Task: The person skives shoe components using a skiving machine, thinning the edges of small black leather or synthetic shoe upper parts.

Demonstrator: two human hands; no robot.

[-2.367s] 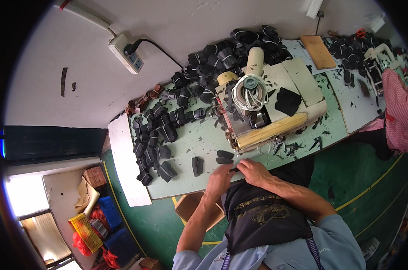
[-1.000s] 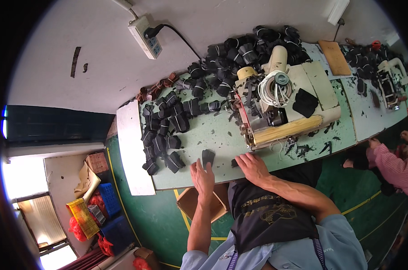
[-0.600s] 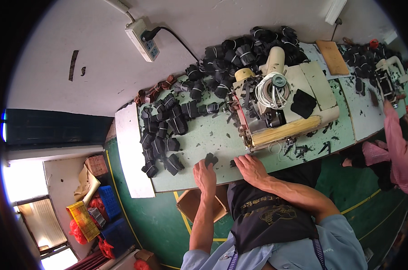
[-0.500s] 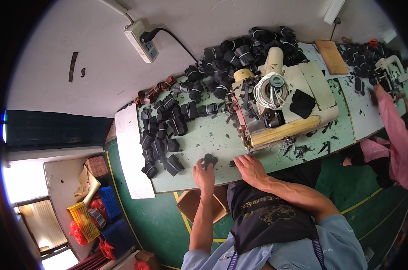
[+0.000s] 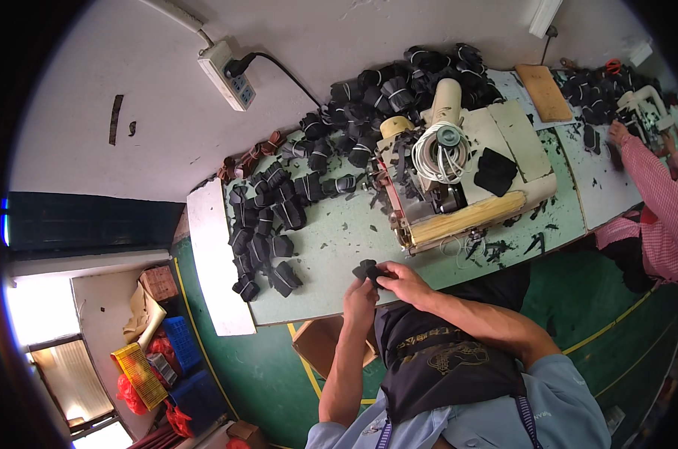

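My left hand (image 5: 361, 293) and my right hand (image 5: 405, 283) are together over the front edge of the table. Between their closed fingers is a small stack of black fabric pieces (image 5: 367, 269). How the pieces lie inside the grip is partly hidden by the fingers. Just beyond my right hand stands a cream sewing machine (image 5: 518, 142) with a coil of white cord (image 5: 431, 157) on it. A square black pad (image 5: 495, 171) rests on its top. Tied black fabric bundles (image 5: 285, 278) lie in rows to the left of my hands.
More black bundles (image 5: 399, 91) are heaped along the wall behind the machine. Black scraps (image 5: 496, 251) litter the green tabletop (image 5: 324, 251). A cardboard box (image 5: 320, 346) sits below the table edge. At the far right, a person in a pink sleeve (image 5: 657, 179) works at another machine.
My right hand has left the table beside the machine and moved left to meet my left hand. My left hand has come right with its black fabric; both now grip it.
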